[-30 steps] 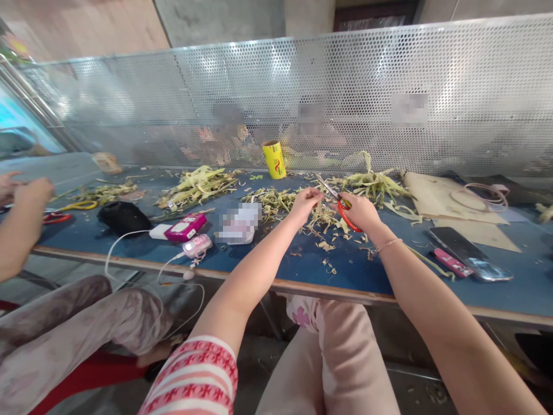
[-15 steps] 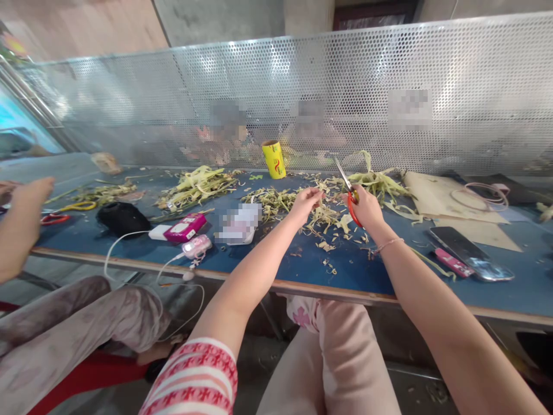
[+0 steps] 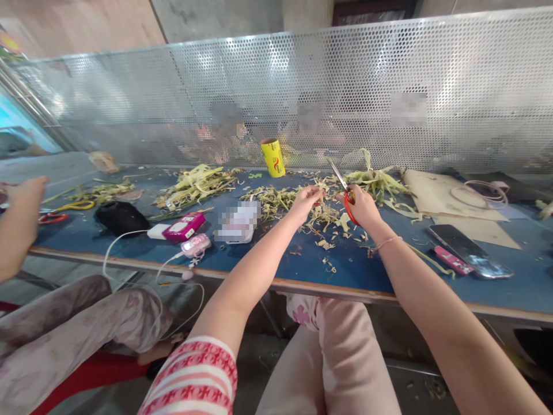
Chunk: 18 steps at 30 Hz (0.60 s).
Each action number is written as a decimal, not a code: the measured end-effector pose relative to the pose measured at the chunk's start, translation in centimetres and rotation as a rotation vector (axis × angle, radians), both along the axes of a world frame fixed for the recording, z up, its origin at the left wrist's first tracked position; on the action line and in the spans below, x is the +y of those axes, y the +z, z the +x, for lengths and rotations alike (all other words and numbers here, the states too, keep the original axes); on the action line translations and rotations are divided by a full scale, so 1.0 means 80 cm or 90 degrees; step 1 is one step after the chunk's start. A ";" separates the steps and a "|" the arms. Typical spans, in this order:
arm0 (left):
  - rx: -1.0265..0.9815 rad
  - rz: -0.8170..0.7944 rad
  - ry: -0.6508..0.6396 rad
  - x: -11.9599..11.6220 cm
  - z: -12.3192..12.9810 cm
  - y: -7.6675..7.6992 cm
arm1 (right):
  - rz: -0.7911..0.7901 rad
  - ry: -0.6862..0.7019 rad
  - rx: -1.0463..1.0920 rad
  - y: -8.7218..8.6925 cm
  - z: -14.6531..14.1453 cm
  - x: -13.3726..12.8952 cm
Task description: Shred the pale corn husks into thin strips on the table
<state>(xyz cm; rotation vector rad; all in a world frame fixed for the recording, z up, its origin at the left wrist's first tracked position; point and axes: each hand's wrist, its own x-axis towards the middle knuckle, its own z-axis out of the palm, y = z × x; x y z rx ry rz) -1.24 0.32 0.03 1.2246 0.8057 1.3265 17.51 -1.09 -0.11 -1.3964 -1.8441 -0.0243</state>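
Right hand (image 3: 363,204) gripping scissors (image 3: 347,202) right of centre, left hand (image 3: 307,202) pinched narrow, contents unclear, scraps (image 3: 329,218) around both, yellow tube (image 3: 272,158) upper centre, phone (image 3: 455,240) lower right

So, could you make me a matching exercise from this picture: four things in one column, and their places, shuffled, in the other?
Things:
1. Red-handled scissors
2. Yellow tube
3. Dark phone
4. Magenta packet

Places:
A. Lying off to the right of both hands
B. Beside the white block with a cable
C. In the right hand
D. Just in front of the perforated panel

Right pairs: 1-C, 2-D, 3-A, 4-B
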 end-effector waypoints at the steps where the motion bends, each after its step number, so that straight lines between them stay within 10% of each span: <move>1: 0.005 0.002 0.002 0.001 0.000 -0.001 | 0.000 0.003 0.001 -0.001 0.000 0.001; 18: 0.549 0.331 0.039 -0.007 0.001 -0.001 | -0.062 0.179 0.432 -0.007 -0.021 0.013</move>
